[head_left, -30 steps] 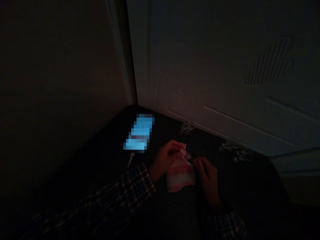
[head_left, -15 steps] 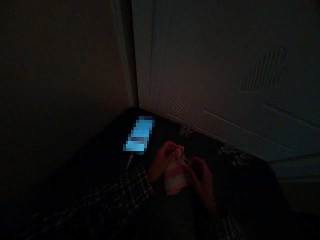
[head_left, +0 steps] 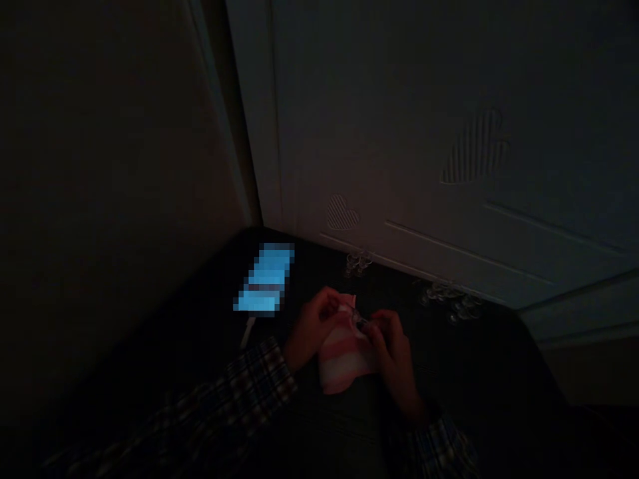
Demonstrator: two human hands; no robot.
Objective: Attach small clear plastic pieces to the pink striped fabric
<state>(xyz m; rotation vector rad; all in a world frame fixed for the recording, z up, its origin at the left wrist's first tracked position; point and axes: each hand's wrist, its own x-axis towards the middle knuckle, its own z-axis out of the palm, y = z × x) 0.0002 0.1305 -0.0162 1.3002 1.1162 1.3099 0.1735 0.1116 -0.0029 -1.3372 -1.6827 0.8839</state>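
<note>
The scene is very dark. A small pink-and-white striped cloth (head_left: 344, 354) hangs down between my hands over the dark surface. My left hand (head_left: 312, 326) is closed, pinching the cloth's upper edge. From the other side my right hand (head_left: 394, 349) is closed too, its fingertips pinching a small clear, shiny piece (head_left: 360, 320) against the cloth's top. The dark hides just how that piece sits on the fabric.
A lit phone (head_left: 265, 278), its screen blurred, lies left of my hands with a pale cable (head_left: 247, 332) attached. Along the heart-patterned panel (head_left: 399, 166) lie a small cluster of clear, shiny pieces (head_left: 357, 263) and a larger cluster (head_left: 452, 301). A wall (head_left: 124, 166) rises at left.
The view has shifted slightly. My right hand's fingers have drawn a little back from the cloth's top, and the clear piece between the hands now shows more plainly. Both hands keep their hold.
</note>
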